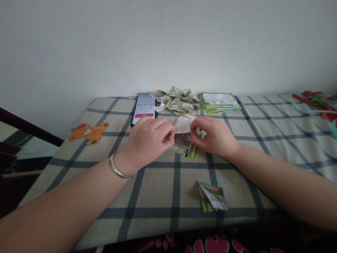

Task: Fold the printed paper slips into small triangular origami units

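Between my two hands is a printed paper leaflet (185, 144), green and white, with a crease bent across its middle. My left hand (151, 140), a silver bangle at its wrist, pinches the leaflet's left side. My right hand (212, 135) grips the right side with thumb and fingertips curled together. The fingertips of both hands are partly hidden. Nearer the table's front edge lies a folded piece of the same paper (213, 197). Behind the leaflet is a heap of folded paper pieces (179, 100).
A phone (144, 109) showing a running timer lies left of the heap. A stack of flat leaflets (219, 102) sits to its right. An orange bear picture (89, 133) is on the checked tablecloth (155, 200). Red and green cords (318, 102) lie at far right, and a wall stands behind.
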`<state>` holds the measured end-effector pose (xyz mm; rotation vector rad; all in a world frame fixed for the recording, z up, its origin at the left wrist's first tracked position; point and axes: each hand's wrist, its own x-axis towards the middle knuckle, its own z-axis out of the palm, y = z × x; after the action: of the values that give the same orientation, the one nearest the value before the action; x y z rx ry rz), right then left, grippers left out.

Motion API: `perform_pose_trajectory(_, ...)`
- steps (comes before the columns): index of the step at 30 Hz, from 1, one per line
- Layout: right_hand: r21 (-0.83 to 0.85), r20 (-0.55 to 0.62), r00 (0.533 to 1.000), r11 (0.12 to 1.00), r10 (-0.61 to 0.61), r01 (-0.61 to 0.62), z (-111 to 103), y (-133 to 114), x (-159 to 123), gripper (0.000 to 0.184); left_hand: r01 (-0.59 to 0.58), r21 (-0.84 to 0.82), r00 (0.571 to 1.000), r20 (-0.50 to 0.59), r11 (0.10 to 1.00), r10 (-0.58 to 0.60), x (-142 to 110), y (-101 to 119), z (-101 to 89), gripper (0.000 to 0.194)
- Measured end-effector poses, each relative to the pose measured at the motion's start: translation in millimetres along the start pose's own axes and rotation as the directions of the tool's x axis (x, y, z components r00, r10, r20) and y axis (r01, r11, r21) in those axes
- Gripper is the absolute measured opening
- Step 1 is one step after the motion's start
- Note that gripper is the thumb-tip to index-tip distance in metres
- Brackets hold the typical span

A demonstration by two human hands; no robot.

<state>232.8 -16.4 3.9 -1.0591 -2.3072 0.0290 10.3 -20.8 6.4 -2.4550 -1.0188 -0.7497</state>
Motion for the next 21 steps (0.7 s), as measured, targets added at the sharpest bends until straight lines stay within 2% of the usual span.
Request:
perform_pose_trajectory(5, 0.012, -0.013, 0.999, 0.999, 0.048, -0.048, -2.3, 2.1, -0.8, 0.002, -0.001, -0.011, 1.000, -0.001, 1.000, 0.001, 0.4, -1.7, -0.2, 0.013)
perform_pose_trajectory(12, -0.086, -0.031, 0.999, 0.996, 0.019, -0.021, -3.5, -1.6, -1.6, 0.004, -0.006, 0.001, 1.000, -0.002, 1.000, 0.006, 0.1, -1.7, -0.3, 0.013)
perform_pose_trajectory(21, -0.084, -0.017, 0.999, 0.995, 0.045, -0.046, -3.2, -0.8, -2.5, 0.007, -0.001, 0.024, 1.000, -0.004, 1.000, 0.001, 2.5, 0.0, -0.9, 0.012)
